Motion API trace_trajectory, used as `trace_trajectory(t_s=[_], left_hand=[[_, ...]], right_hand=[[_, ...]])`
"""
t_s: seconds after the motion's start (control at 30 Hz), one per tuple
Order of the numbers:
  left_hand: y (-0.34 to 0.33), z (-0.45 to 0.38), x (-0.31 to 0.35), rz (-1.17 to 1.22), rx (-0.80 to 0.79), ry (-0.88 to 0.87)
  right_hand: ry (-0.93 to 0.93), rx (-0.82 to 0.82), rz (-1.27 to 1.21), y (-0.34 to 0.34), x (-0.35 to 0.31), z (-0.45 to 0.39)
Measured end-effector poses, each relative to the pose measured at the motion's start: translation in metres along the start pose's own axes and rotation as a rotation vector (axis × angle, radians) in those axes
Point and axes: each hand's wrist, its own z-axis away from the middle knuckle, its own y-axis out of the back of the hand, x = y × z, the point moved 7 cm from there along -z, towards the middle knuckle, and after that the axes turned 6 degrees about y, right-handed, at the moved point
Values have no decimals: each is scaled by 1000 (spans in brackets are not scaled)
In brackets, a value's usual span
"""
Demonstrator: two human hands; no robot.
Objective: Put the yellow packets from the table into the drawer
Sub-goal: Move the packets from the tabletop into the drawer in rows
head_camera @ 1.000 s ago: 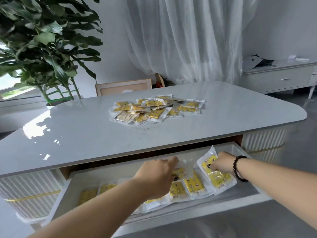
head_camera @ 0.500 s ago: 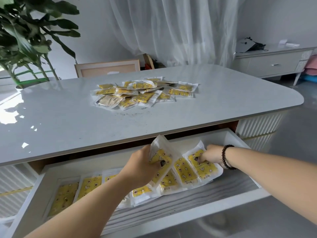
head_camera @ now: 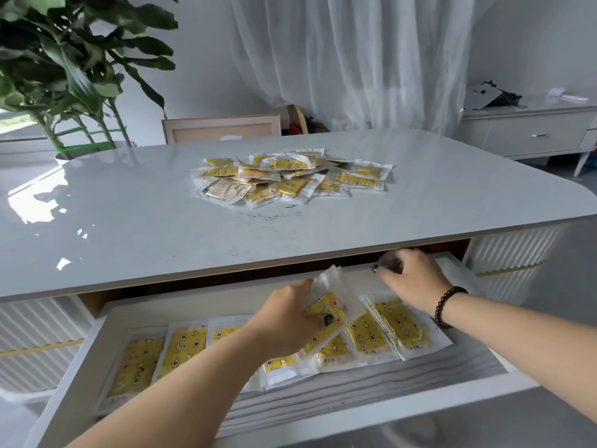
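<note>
A pile of several yellow packets [head_camera: 290,179] lies on the middle of the white table [head_camera: 129,218]. Below the table's front edge the white drawer [head_camera: 371,412] stands pulled out, with a row of yellow packets [head_camera: 184,347] lying flat inside. My left hand [head_camera: 287,321] grips one yellow packet [head_camera: 332,312] by its edge, tilted up over the row. My right hand [head_camera: 413,279], with a dark bead bracelet on the wrist, hovers above the rightmost packet [head_camera: 400,321] near the table's edge. Its fingers are loosely curled and hold nothing.
A large potted plant [head_camera: 64,66] stands at the table's far left. A wooden chair back [head_camera: 223,127] shows behind the table, before a white curtain [head_camera: 355,59]. A low white sideboard [head_camera: 529,134] sits at the far right.
My right hand has let go of the rightmost packet and risen toward the table's edge. My left hand still holds its packet, tilted over the row.
</note>
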Motion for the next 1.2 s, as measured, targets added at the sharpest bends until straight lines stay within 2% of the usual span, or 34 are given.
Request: trace_trajectory(t_s=[0.07,0.1,0.2,0.3,0.43,0.53,0.6,0.63,0.7,0.77,0.83,0.9,1.03,1.2], left_hand=[[-3,-1,0,-36,-17,-19],[-5,0,0,-54,-35,-20],[-12,-1,-1,-81,-96,-15],[-12,-1,0,-69,-90,-13],[-8,-3,-1,20,-52,31],[2,-3,-10,356,18,168],[-1,-1,-15,656,-66,241],[-3,0,-16,720,-107,259],[-4,1,-19,699,-129,265],[-3,-1,-20,587,-87,247],[0,-3,-18,480,-40,194],[0,-3,-12,459,-22,144],[-2,-2,-5,509,-27,112],[2,-3,-14,489,5,134]], right_hand=[[-17,-157,-404,-15,-19,11],[-18,-246,-523,-22,-28,18],[28,-380,-683,-30,-44,25],[80,-411,-521,-36,-44,27],[133,-352,-337,-36,-39,25],[48,-236,-468,-23,-31,19],[-29,-180,-571,-19,-23,15],[-71,-175,-605,-19,-19,14],[-154,-254,-660,-24,-14,17],[-232,-419,-715,-36,-13,25],[-232,-550,-702,-44,-16,31],[-166,-613,-654,-47,-24,35],[-118,-570,-501,-42,-22,29],[-363,-381,-240,-6,50,10]])
